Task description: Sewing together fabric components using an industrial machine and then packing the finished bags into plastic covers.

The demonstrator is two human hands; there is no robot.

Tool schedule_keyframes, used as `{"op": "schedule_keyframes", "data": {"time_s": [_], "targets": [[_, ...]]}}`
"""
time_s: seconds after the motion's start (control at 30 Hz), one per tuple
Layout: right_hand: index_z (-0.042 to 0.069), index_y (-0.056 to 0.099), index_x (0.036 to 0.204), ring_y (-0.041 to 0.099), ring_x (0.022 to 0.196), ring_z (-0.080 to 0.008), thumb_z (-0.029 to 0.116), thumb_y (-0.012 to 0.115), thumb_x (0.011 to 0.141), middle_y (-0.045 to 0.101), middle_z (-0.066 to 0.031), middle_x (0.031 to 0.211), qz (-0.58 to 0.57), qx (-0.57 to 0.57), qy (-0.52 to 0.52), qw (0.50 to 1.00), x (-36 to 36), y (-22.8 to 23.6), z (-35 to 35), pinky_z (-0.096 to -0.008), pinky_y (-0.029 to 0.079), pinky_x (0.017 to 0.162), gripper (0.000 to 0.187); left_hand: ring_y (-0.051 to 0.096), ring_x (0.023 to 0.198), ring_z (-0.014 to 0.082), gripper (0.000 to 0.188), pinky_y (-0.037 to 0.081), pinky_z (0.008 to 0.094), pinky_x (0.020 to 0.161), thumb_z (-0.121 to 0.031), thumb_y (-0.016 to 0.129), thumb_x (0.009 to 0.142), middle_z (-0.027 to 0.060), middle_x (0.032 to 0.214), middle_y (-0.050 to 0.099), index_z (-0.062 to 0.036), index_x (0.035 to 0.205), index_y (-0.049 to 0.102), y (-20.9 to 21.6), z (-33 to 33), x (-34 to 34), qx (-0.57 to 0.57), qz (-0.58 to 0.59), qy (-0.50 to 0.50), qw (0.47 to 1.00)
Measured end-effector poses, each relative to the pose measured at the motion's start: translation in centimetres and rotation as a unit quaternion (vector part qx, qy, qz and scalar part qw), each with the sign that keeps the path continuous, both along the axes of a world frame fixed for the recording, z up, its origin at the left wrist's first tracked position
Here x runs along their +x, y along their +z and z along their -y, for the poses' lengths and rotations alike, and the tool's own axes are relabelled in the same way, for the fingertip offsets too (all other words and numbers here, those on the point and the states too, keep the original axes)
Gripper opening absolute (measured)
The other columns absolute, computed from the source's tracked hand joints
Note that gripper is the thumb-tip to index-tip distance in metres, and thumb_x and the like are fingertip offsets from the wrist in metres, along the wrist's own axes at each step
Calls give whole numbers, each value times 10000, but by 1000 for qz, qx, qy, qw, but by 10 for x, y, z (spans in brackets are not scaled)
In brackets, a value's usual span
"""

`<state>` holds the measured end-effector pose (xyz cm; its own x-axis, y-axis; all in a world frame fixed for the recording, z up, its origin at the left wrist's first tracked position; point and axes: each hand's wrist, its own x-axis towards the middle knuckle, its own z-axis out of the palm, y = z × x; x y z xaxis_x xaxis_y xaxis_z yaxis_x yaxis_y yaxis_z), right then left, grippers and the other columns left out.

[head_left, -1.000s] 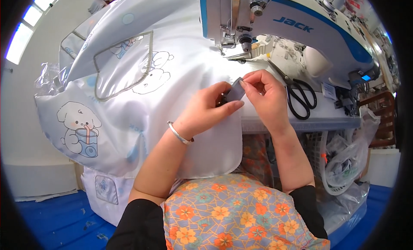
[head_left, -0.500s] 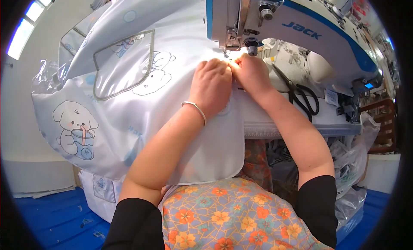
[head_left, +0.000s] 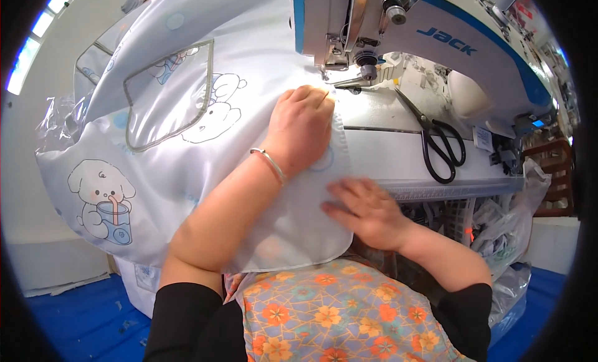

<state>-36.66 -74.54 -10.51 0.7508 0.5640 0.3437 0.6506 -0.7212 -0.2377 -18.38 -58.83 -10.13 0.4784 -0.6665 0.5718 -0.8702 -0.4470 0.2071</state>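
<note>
A large piece of shiny white fabric (head_left: 261, 206) with printed puppies and a grey-edged pocket spreads over the sewing table and hangs down toward my lap. My left hand (head_left: 303, 126) is closed on its right edge just in front of the sewing machine's (head_left: 367, 72) needle area, with fingers curled and the fingertips mostly hidden. Lower down, my right hand (head_left: 370, 214) is at the hanging edge of the fabric, fingers apart and slightly blurred. Whether it touches the cloth I cannot tell.
Black-handled scissors (head_left: 441, 144) lie on the table (head_left: 386, 151) to the right of the fabric. Clear plastic bags (head_left: 520, 219) hang at the right, beside a brown chair (head_left: 554, 181). Blue sheeting (head_left: 93, 315) covers the floor.
My right hand has left the spot by the needle and come down toward me, along the fabric's right edge. My left hand stays on the cloth, slightly shifted left.
</note>
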Motion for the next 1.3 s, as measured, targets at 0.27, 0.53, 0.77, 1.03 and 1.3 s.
{"op": "schedule_keyframes", "data": {"time_s": [0.27,0.53,0.77,1.03,1.3], "targets": [[-37,672,1071,640,1110,-305,134,588,775,676,-168,1150,42,221,44,973,35,-24,-111,-415,506,988,352,657,1020,246,180,515,378,929,-60,638,796,61,1052,705,-89,952,723,-2,-30,38,-2,-4,-121,993],[-27,680,1058,676,1065,-287,83,600,774,689,-166,1119,-1,234,44,971,19,-18,-84,-411,538,946,315,641,1024,248,232,496,377,923,-59,623,787,43,1067,688,-111,989,724,3,-17,40,58,30,-83,994],[34,673,1134,661,854,-314,26,570,858,677,-144,1018,-283,282,-124,908,88,40,-2,-391,546,772,294,641,1031,239,239,488,376,937,-93,580,805,54,1033,678,-91,1004,714,5,-26,38,65,18,-72,995],[77,678,1159,652,872,-348,65,579,872,661,-187,954,-13,29,-225,974,136,15,3,-450,534,731,303,650,999,247,212,497,376,934,-101,585,790,56,988,677,-73,969,695,-1,-23,38,38,38,-84,995],[55,686,1135,664,806,-350,57,580,877,685,-193,870,-36,68,-221,972,133,18,6,-445,527,725,280,642,1001,255,201,495,380,936,-83,603,770,67,1007,676,-56,952,684,2,-22,40,23,14,-78,997]]}}
